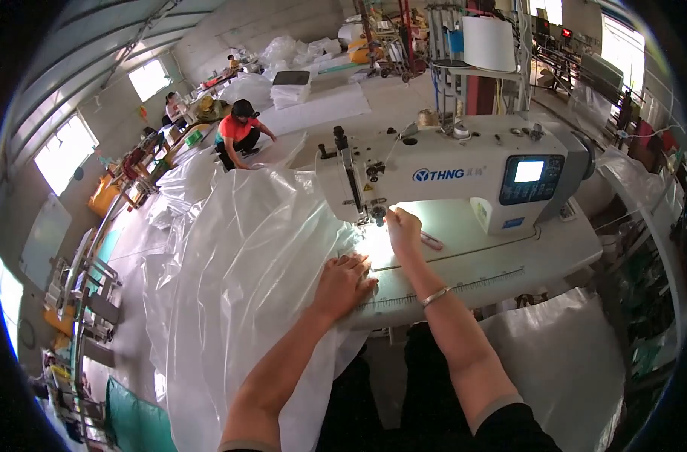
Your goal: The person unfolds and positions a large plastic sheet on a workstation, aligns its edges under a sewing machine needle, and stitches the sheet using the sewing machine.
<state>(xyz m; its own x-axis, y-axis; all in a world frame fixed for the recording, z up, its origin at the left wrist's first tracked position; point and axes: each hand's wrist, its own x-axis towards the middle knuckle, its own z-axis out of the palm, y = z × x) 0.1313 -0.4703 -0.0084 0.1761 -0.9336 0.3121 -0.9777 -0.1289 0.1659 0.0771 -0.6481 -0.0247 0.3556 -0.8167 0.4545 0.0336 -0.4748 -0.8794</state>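
Observation:
A white sewing machine (464, 162) stands before me, its lamp lighting the needle area brightly. My left hand (345, 284) lies with its fingers out on a translucent plastic sheet (245, 256), just left of the needle. The sheet spreads in folds over the left of the table and hangs toward the floor. Beside the needle bar, my right hand (403, 230) is raised with the fingers pinched together; what they hold, if anything, is too small to make out. A small pinkish tool (431, 241) rests on the machine bed behind my right wrist.
A printed ruler scale (464, 288) runs along the table's front edge. A large white thread cone (494, 44) stands on a rack behind the machine. Another person (238, 135) crouches over sheeting on the floor. More grey sheeting (558, 354) hangs at right.

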